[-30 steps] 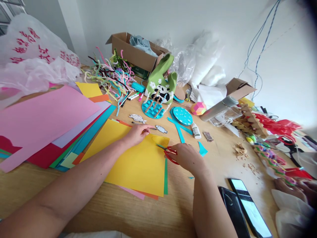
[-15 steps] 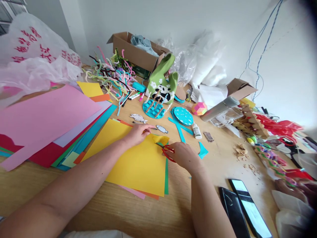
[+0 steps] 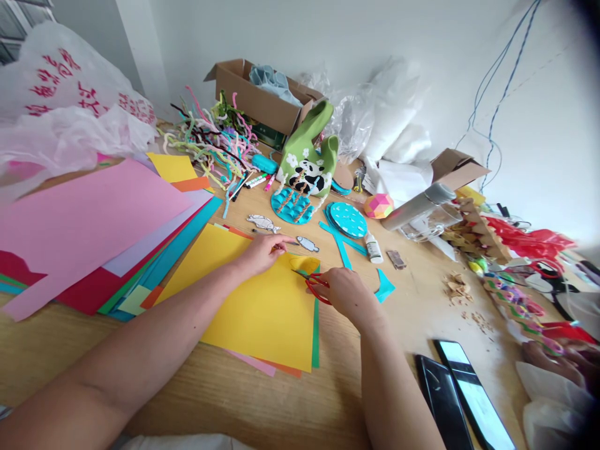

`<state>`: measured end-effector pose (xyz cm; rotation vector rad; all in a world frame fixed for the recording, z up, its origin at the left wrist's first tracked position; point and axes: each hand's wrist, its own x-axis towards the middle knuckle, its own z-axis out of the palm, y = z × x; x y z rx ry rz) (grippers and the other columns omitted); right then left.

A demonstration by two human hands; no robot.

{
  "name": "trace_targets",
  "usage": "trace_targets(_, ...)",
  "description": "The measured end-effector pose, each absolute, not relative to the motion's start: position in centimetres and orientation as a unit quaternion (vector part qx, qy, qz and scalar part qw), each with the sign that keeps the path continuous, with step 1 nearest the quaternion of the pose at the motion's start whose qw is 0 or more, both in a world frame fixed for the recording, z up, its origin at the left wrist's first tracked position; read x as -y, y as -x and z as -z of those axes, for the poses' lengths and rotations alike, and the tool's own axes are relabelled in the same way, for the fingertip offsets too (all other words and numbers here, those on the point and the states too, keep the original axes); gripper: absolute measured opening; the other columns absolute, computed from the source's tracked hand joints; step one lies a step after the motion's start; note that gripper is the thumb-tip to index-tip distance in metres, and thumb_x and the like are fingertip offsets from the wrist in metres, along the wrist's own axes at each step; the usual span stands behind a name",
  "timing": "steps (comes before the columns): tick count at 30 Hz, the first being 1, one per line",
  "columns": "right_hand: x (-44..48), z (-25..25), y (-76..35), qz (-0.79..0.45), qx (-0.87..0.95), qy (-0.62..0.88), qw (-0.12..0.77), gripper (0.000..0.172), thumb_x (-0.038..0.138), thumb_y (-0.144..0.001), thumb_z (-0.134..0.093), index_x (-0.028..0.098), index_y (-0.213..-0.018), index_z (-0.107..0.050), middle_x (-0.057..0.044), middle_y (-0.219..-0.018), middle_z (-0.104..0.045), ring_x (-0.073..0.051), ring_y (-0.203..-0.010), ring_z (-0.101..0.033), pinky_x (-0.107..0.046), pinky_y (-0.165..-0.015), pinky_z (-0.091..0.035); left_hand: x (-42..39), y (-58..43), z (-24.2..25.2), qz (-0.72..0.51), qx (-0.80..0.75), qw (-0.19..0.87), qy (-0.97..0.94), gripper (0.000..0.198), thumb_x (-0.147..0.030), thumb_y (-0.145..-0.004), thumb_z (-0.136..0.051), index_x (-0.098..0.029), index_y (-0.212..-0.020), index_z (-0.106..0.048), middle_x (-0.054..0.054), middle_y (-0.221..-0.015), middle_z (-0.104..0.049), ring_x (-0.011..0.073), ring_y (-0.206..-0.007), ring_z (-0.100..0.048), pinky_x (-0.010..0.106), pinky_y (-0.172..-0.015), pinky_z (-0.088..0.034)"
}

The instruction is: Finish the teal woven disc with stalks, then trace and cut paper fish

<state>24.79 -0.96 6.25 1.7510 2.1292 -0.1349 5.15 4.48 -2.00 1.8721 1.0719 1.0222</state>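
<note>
In the head view, my right hand point(image 3: 349, 294) grips red-handled scissors point(image 3: 317, 281). Their blades lie at the upper right corner of a yellow paper sheet point(image 3: 257, 312). An outline is drawn on that corner, and green shows under it. At the sheet's top edge my left hand point(image 3: 263, 253) is closed, its index finger reaching right and the paper apparently between its fingers. The exact hold is partly hidden. Just beyond lie a small fish-shaped paper cutout point(image 3: 307, 243) and another pale cutout point(image 3: 263, 222). Orange, pink and green sheets peek out beneath the yellow one.
Coloured paper point(image 3: 103, 219) spreads on the left. Pipe cleaners point(image 3: 220, 150), a green panda bag point(image 3: 307, 162) and blue discs point(image 3: 347, 220) stand behind. A glue bottle point(image 3: 374, 248), a grey flask point(image 3: 422, 206) and phones point(image 3: 473, 394) are right. Another person's hands point(image 3: 557, 362) show far right.
My right hand and the scissors have shifted very slightly left at the paper's corner. My left hand stays in place on the sheet.
</note>
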Motion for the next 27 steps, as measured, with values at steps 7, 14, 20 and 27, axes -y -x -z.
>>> trace_targets(7, 1.1, -6.2, -24.8, 0.036, -0.78, -0.592, 0.199, 0.032, 0.041, -0.092, -0.049, 0.019, -0.087, -0.072, -0.01, -0.084, -0.072, -0.02, -0.076, -0.065, -0.027, -0.062, -0.036, -4.6, -5.2, 2.2, -0.402, -0.417, 0.371, -0.726, 0.04, -0.002, -0.078, -0.051, -0.017, -0.113, -0.065, 0.002, -0.083, -0.069, 0.0122, -0.078, -0.063, 0.024, -0.077, -0.051)
trace_targets(14, 1.1, -6.0, -24.8, 0.039, -0.784, -0.586, 0.198, 0.033, 0.042, -0.093, -0.045, 0.021, -0.09, -0.071, -0.008, -0.087, -0.071, -0.02, -0.077, -0.065, -0.029, -0.063, -0.034, -4.7, -5.2, 2.1, -0.401, -0.419, 0.373, -0.724, 0.04, -0.002, -0.078, -0.051, -0.016, -0.112, -0.065, 0.001, -0.082, -0.069, 0.0118, -0.077, -0.064, 0.024, -0.078, -0.051)
trace_targets(20, 1.0, -6.1, -24.4, 0.046, -0.788, -0.583, 0.191, 0.032, 0.043, -0.092, -0.047, 0.022, -0.088, -0.071, -0.007, -0.084, -0.07, -0.02, -0.077, -0.064, -0.028, -0.062, -0.032, -4.7, -5.3, 2.4, -0.403, -0.416, 0.372, -0.726, 0.04, -0.004, -0.078, -0.051, -0.017, -0.113, -0.065, 0.001, -0.081, -0.069, 0.0122, -0.076, -0.063, 0.025, -0.077, -0.051)
trace_targets(27, 1.0, -6.8, -23.8, 0.067, -0.782, -0.59, 0.189, 0.028, 0.038, -0.091, -0.05, 0.021, -0.086, -0.072, -0.007, -0.084, -0.07, -0.019, -0.077, -0.063, -0.026, -0.062, -0.033, -4.8, -5.3, 2.6, -0.405, -0.414, 0.373, -0.725, 0.04, -0.005, -0.078, -0.052, -0.017, -0.114, -0.064, 0.002, -0.082, -0.069, 0.0127, -0.076, -0.063, 0.026, -0.078, -0.051)
